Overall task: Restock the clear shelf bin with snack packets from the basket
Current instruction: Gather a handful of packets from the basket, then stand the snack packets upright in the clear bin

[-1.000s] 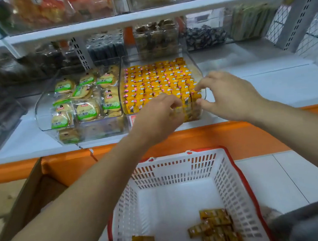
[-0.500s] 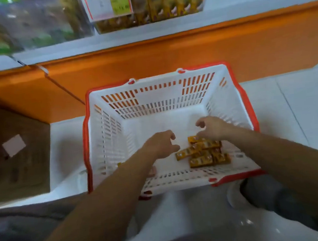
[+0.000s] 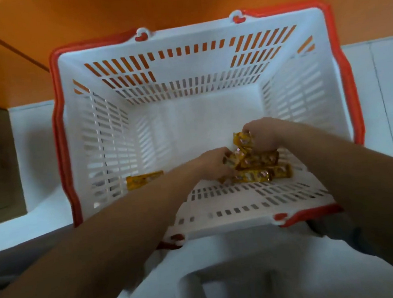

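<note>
The white basket (image 3: 203, 31) with its red rim sits on the pale floor (image 3: 388, 82), and both forearms reach down into it. The pile of snack packets (image 3: 257, 170) lies at about 5 o'clock on the basket's bottom; a lone packet (image 3: 144, 180) lies apart at 8 o'clock. The right hand (image 3: 265, 133) has its fingers curled round one yellow packet (image 3: 243, 142) — tilted up at the pile's 12 o'clock edge. The left hand (image 3: 212, 163) has bent fingers on the pile's 9 o'clock end — whether they hold a packet, I cannot tell.

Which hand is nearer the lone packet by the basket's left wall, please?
Left. The left hand sits just right of the lone packet; the right hand is farther right.
</note>
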The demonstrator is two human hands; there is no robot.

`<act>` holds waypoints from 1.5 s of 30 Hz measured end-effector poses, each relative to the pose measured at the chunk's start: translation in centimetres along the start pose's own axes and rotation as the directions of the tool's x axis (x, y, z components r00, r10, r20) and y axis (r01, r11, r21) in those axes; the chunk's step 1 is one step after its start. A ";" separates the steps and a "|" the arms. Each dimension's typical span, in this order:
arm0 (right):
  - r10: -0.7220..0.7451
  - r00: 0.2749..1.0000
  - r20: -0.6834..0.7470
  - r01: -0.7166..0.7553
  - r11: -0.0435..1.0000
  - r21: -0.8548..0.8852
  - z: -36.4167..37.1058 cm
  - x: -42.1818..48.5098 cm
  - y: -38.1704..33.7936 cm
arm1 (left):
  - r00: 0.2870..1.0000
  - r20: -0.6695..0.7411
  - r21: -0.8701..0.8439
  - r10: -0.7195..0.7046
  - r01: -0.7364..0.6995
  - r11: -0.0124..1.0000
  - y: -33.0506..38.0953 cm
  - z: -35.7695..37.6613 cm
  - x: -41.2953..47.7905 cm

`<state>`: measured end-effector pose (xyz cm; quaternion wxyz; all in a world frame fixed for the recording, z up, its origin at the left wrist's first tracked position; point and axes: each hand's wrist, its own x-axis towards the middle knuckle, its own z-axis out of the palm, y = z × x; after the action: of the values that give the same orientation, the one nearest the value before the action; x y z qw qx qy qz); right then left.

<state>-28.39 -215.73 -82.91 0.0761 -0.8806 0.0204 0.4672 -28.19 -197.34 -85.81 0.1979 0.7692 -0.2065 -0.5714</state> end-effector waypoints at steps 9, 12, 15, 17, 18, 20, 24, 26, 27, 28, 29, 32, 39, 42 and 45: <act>0.052 0.953 -0.297 0.063 0.930 0.363 -1.7 -0.3 0.0 | 0.995 0.020 -0.095 0.102 -0.100 0.990 2.3 0.4 -0.5; 0.039 0.949 -0.313 0.091 0.916 0.391 -1.9 -0.3 -0.2 | 0.991 0.085 -0.036 0.099 -0.096 0.995 3.0 0.7 -0.2; 0.021 0.951 -0.307 0.114 0.903 0.415 -1.8 -0.4 -0.4 | 0.986 0.138 0.045 0.089 -0.096 0.994 3.0 0.5 -0.3; 0.017 0.949 -0.316 0.133 0.884 0.448 -2.0 -0.6 -0.5 | 0.988 0.133 0.096 0.080 -0.093 0.991 2.6 0.4 -0.5; 0.025 0.946 -0.322 0.140 0.865 0.481 -2.2 -0.7 -0.5 | 0.990 0.122 0.108 0.071 -0.084 0.991 2.3 0.4 -0.6; 0.050 0.944 -0.326 0.159 0.798 0.581 -2.6 -1.1 -0.5 | 0.993 0.100 0.098 0.054 -0.064 0.993 1.9 0.1 -1.2; 0.059 0.940 -0.337 0.208 0.684 0.699 -4.2 -2.5 -0.5 | 1.000 0.001 -0.001 -0.004 0.004 1.000 1.7 -2.2 -3.5; 0.058 0.931 -0.359 0.244 0.631 0.736 -5.1 -3.6 -0.4 | 0.996 -0.077 -0.097 -0.036 0.028 0.995 1.8 -4.1 -5.3; 0.060 0.926 -0.372 0.263 0.605 0.751 -5.6 -4.2 -0.4 | 0.992 -0.116 -0.151 -0.044 0.027 0.988 1.9 -5.1 -6.4; 0.064 0.922 -0.381 0.278 0.575 0.769 -6.2 -5.0 -0.6 | 0.987 -0.156 -0.203 -0.046 0.013 0.979 2.1 -6.1 -7.5; 0.066 0.919 -0.388 0.294 0.539 0.789 -6.8 -5.8 -0.7 | 0.980 -0.193 -0.253 -0.040 -0.011 0.967 2.3 -7.1 -8.8; 0.075 0.908 -0.412 0.340 0.441 0.831 -9.1 -9.0 -1.8 | 0.963 -0.268 -0.400 -0.021 -0.091 0.912 3.8 -10.0 -12.9; 0.018 0.858 -0.514 0.487 0.293 0.823 -16.4 -18.9 -4.6 | 0.899 -0.428 -0.520 0.093 -0.329 0.788 8.9 -14.7 -24.6; -0.059 0.818 -0.572 0.568 0.240 0.788 -19.5 -23.4 -5.6 | 0.829 -0.548 -0.511 0.109 -0.435 0.741 11.3 -15.6 -28.7; -0.122 0.747 -0.654 0.665 0.167 0.728 -21.6 -27.3 -6.5 | 0.757 -0.642 -0.541 0.119 -0.558 0.630 13.2 -16.1 -31.6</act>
<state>-25.39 -213.57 -47.68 0.6930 -0.7102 0.0683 0.1039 -22.20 -190.13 -49.14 0.6356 0.7058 -0.0534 -0.3083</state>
